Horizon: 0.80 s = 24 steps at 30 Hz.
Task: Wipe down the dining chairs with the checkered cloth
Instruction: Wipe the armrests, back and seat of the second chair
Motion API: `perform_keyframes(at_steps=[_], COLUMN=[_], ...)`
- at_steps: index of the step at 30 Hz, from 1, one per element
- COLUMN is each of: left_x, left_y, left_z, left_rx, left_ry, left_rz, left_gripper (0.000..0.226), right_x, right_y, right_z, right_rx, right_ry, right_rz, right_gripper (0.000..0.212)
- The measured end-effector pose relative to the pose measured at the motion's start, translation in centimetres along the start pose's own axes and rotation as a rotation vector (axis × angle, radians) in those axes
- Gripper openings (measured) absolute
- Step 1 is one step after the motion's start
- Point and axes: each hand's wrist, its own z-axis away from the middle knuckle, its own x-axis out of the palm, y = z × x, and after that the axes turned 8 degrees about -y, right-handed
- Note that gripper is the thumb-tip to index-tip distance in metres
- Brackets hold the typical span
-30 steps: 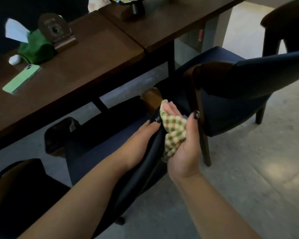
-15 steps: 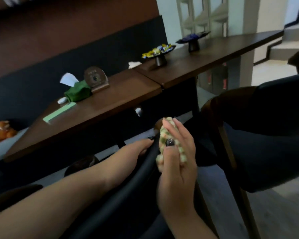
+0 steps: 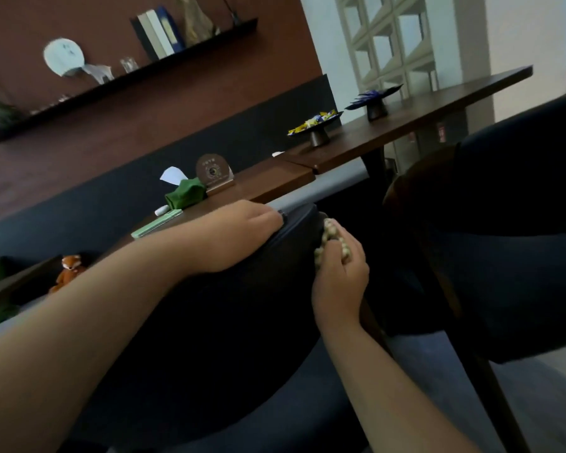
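Observation:
A dark padded dining chair back [image 3: 229, 322] fills the lower middle of the head view. My left hand [image 3: 239, 237] rests on its top edge, fingers laid over the rim. My right hand [image 3: 339, 276] grips the bunched green-and-cream checkered cloth [image 3: 329, 235] and presses it against the right end of the chair back. Most of the cloth is hidden inside my fist. A second dark chair [image 3: 504, 250] stands close on the right, its wooden leg [image 3: 490, 380] slanting down.
A long brown table [image 3: 275, 181] runs behind the chairs, with a green tissue holder [image 3: 185, 192], a green phone [image 3: 157, 223], a round wooden sign [image 3: 213, 173] and two candy stands [image 3: 316, 127]. A wall shelf [image 3: 128, 80] hangs above. A fox toy [image 3: 67, 271] sits left.
The camera has tilted up toward the wall and dropped lower. My right hand has slid with the cloth to the right end of the chair back. My left hand stays on the top edge.

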Motion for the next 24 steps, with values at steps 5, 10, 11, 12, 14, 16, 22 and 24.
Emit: perform_keyframes(at_steps=[5,10,11,12,14,16,22,24], left_x=[4.2,7.2,7.2,7.3,7.5,7.8,7.9,8.1], left_y=[-1.2,-1.0,-0.6,-0.4,-0.4,-0.9,-1.1,-1.4], left_z=[3.6,3.9,3.8,3.7,3.5,3.4,3.1,3.1], left_rx=[0.064,0.007,-0.025,-0.047,-0.057,-0.067,-0.040,-0.060], left_ry=[0.415,0.671,0.699,0.722,0.756,0.768,0.804,0.816], left_rz=[-0.611,-0.869,-0.860,-0.860,-0.884,-0.912,-0.957,-0.997], left_gripper=[0.053,0.040,0.039,0.038,0.039,0.041,0.043,0.045], right_x=[1.1,0.9,0.8,0.5,-0.2,-1.0,-0.8,0.8], right_y=[-2.0,-0.7,-0.2,0.3,1.7,3.0,1.0,-1.2], right_z=[-0.3,-0.5,-0.3,-0.2,0.4,0.8,-0.4,-0.6], right_rx=[-0.270,-0.346,-0.322,-0.280,-0.172,-0.063,-0.009,-0.191], right_ry=[-0.122,-0.097,-0.062,-0.027,0.027,0.060,-0.016,-0.102], right_rz=[0.145,0.166,0.152,0.135,0.110,0.109,0.067,0.098], right_gripper=[0.038,0.040,0.040,0.041,0.041,0.038,0.036,0.041])
